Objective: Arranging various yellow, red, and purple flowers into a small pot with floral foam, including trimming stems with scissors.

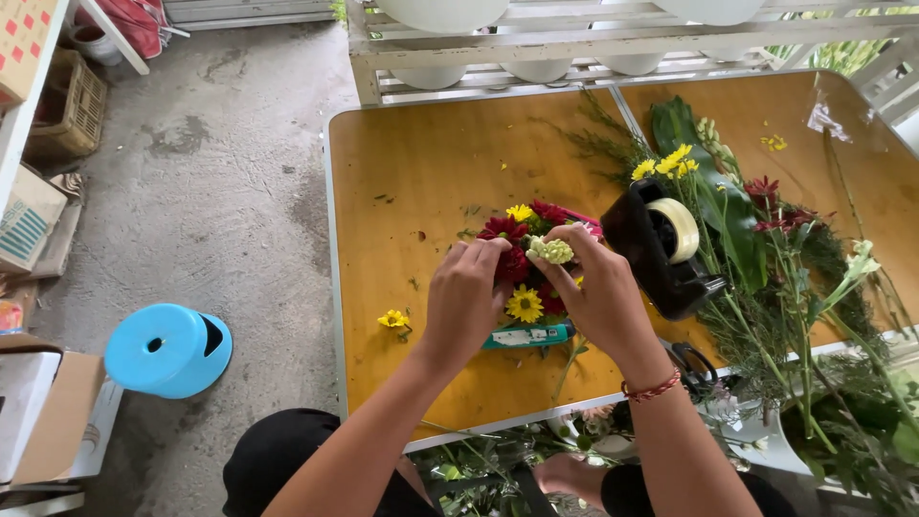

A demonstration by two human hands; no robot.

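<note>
**Small flower arrangement in hand, on a wooden table**

Right hand (601, 292): fingertips pinch a pale green bud cluster (552, 251), held at the top of the arrangement. A red cord bracelet (652, 388) circles the wrist.

Left hand (466, 295): fingers curled over the left side of the arrangement (525, 273), touching the dark red blooms; whether they actually grip a stem cannot be told.

Arrangement: dark red and yellow daisy-like flowers, packed tight, seated in a low container of which only a teal edge (527, 335) shows at 6 o'clock. It sits near the middle of the table (421, 163), an orange-brown wood-grain top with a pale metal rim.

At 3 o'clock of the hands: a black, glossy, heavy tape dispenser (661, 254) holding a cream roll of tape (676, 228).

At 3 to 4 o'clock: loose cut stems (795, 287), thin and green, with broad leaves, red blooms and yellow heads.

At 8 o'clock: one yellow flower head (392, 319) lying alone on the table.

At 9 o'clock, on the concrete floor: a round light-blue plastic stool (168, 349).

At 12 o'clock: a white slatted rack (574, 43) holding white round pots.
</note>
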